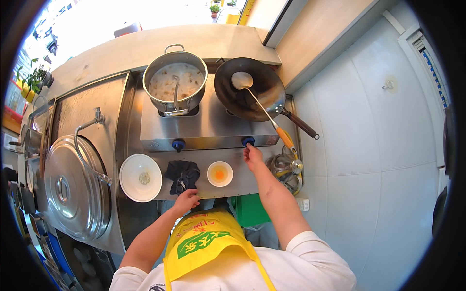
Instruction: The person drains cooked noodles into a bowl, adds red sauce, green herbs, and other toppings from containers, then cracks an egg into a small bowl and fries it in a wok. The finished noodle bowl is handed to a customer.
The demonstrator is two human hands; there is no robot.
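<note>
My right hand has its fingers on the blue stove knob, at the front right of a steel two-burner gas stove. My left hand is at the counter's front edge, just below a crumpled dark cloth; its fingers are loosely bent and nothing shows in them. Above the right knob sits a dark wok with a wooden-handled ladle lying across it. A small white bowl holds raw egg. Left of the cloth is a large white bowl with something translucent at its bottom.
On the left burner stands a steel pot of cloudy broth with pieces and a ladle in it. A second blue knob is below. A glass kettle stands right. Far left are a large lidded steel vessel and a tap.
</note>
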